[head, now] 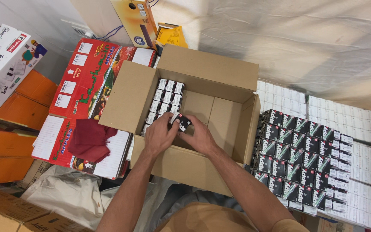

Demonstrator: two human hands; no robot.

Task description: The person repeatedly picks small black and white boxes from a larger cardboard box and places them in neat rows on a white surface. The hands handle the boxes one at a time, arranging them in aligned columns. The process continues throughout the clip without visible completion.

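An open brown cardboard carton (220, 71) stands in front of me with its flaps up. Rows of small black and white boxes (165, 99) fill its left side. My left hand (159, 136) and my right hand (199, 134) are together inside the carton's near edge, both gripping a small black box (183, 122) next to the packed rows. The carton's right half shows bare cardboard bottom.
A large stack of the same small black boxes (299, 159) sits to the right on white packages (348, 116). A red fruit carton (91, 77) with a maroon cloth (92, 139) lies left. Orange boxes (22, 103) and a white box (5, 60) stand farther left.
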